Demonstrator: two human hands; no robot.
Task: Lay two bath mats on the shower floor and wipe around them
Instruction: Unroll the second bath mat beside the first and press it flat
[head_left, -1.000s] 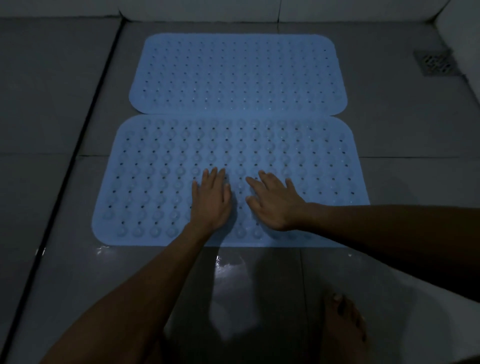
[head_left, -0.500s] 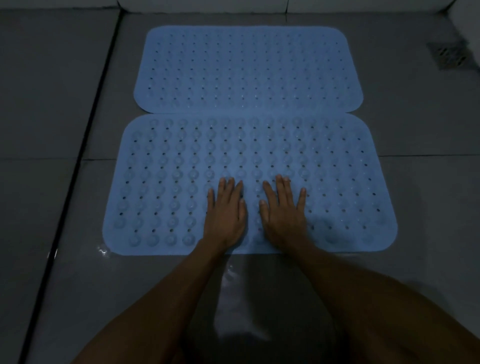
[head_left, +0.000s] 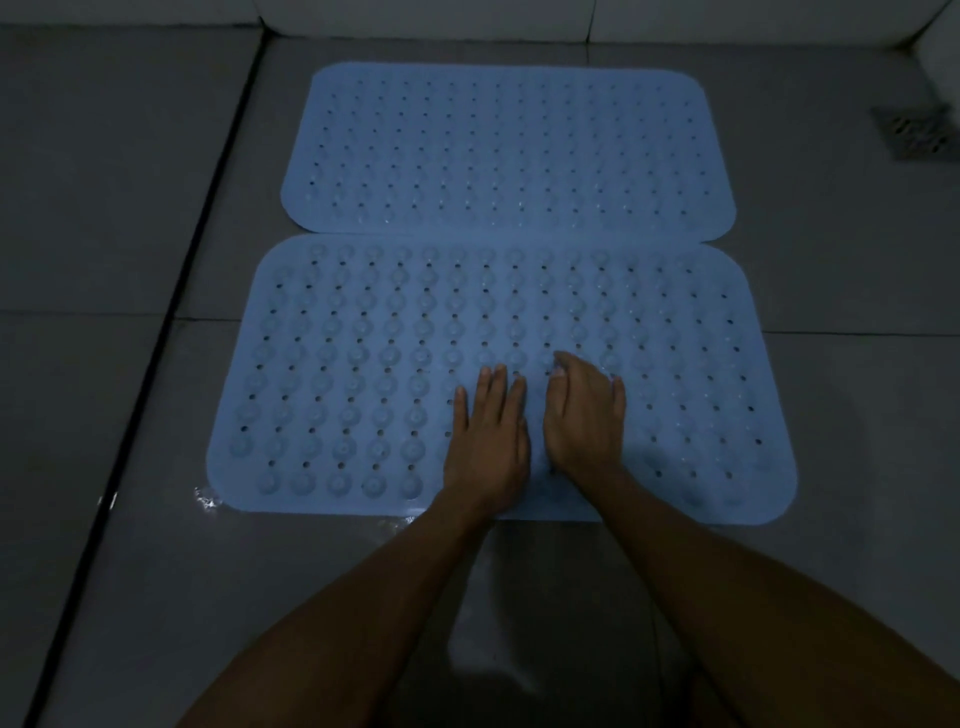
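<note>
Head view: left hand and right hand, both flat and empty, press the near pale-blue perforated rubber bath mat at frame centre, touching the far matching mat. Wet grey floor tiles could let it slide.

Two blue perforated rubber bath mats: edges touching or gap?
Touching. Head view shows the far mat and near mat meeting along their long edges, no floor visible between except at rounded corners.

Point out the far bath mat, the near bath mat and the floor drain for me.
far bath mat (head_left: 506, 150): head view, its perforated middle.
near bath mat (head_left: 363, 364): head view, bare studded surface left of the hands.
floor drain (head_left: 917, 132): head view, its metal grate.
</note>
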